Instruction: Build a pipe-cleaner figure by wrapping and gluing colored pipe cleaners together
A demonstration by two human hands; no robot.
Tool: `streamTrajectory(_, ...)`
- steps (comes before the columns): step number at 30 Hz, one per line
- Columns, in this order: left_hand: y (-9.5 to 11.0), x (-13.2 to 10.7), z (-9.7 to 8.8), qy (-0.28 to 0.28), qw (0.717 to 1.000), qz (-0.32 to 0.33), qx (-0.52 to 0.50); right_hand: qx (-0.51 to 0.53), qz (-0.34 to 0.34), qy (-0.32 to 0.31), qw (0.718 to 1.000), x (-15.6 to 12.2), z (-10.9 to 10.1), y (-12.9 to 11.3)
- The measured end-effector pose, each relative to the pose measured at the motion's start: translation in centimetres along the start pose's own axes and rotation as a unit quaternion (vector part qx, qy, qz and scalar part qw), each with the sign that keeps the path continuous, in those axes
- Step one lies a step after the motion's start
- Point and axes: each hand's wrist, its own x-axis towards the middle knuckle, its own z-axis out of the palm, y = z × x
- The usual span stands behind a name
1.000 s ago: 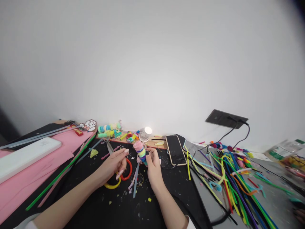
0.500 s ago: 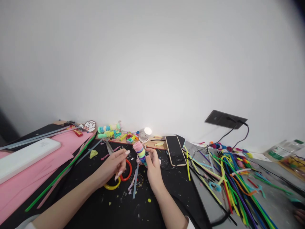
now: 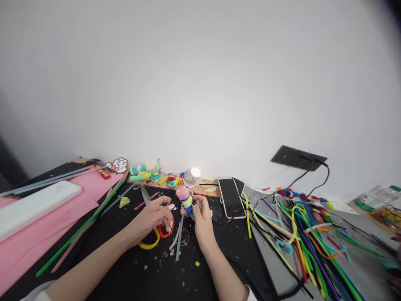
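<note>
Slightly lower than before, the left hand (image 3: 155, 216) spreads its fingertips, half-curled, with nothing visible in them. Beside it, over the desk (image 3: 125, 271), the right hand (image 3: 203, 225) pinches the roll (image 3: 187, 201) between thumb and fingers. Squeezing too hard could dent the roll; a slack pinch could drop it; a dipping left hand could snag the scissors (image 3: 149, 247).

A narrow gap is left between the left hand (image 3: 158, 215) and the striped roll (image 3: 186, 200) held in the right hand (image 3: 203, 223). Under the left hand, the way down is obstructed by scissors (image 3: 149, 247). Toward the wall (image 3: 200, 92), low passage is blocked by a lamp (image 3: 191, 178); to the right, by a phone (image 3: 232, 198) and a tangle of pipe cleaners (image 3: 314, 256). Between the forearms (image 3: 100, 255), free room is left over the black mat (image 3: 156, 282), flecked with small scraps (image 3: 197, 264).
</note>
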Motion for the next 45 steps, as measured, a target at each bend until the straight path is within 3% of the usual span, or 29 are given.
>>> streamTrajectory(12,0.2,-0.14,-0.25,0.014,0.999,0.029,-0.002,-0.025,0.001,0.004,1.0,-0.04,-0.11,0.1)
streamTrajectory(29,0.3,0.02,-0.54,0.039,0.997,0.013,0.072,-0.03,-0.003,-0.001,1.0,0.06,-0.22,0.11)
streamTrajectory(45,0.93,-0.19,-0.11,0.081,0.995,0.016,0.055,-0.019,0.0,-0.001,1.0,0.09,-0.29,0.46)
